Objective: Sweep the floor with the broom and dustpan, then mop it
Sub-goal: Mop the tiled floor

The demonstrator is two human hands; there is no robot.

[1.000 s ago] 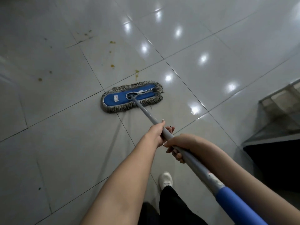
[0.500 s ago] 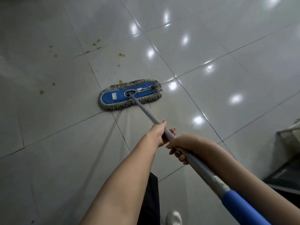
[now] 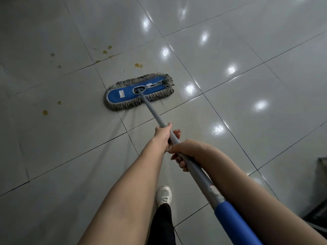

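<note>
Closest to the camera, the blue sleeve (image 3: 233,224) at the upper end of the mop handle (image 3: 152,111) leaves the picture at the lower right, with a band of grey tape just ahead of it where the bare metal shaft begins. Below the arms, 1 white sneaker (image 3: 164,195) stands on the tiled floor (image 3: 62,174), with a black trouser leg (image 3: 161,225) above it. Both forearms reach forward along the shaft. The right hand (image 3: 187,151) wraps the mop handle from above, its fingers curled underneath and showing dark nails. Just ahead of it the left hand (image 3: 163,135) grips the same shaft, thumb laid along the top and fingertips peeking out on the far side; the 2 hands sit almost touching. From there the grey shaft slopes down and away to the mop head (image 3: 123,93), a flat blue pad with a grey string fringe that lies flat on the floor across a grout line, its long side running left to right and slightly skewed. Yellow-brown spots (image 3: 138,65) mark the tiles just beyond the mop head and farther off to the left. Ceiling lights glare off the glossy tiles on the right. A dark blurred object (image 3: 318,200) sits at the right edge; I cannot tell what it is.
</note>
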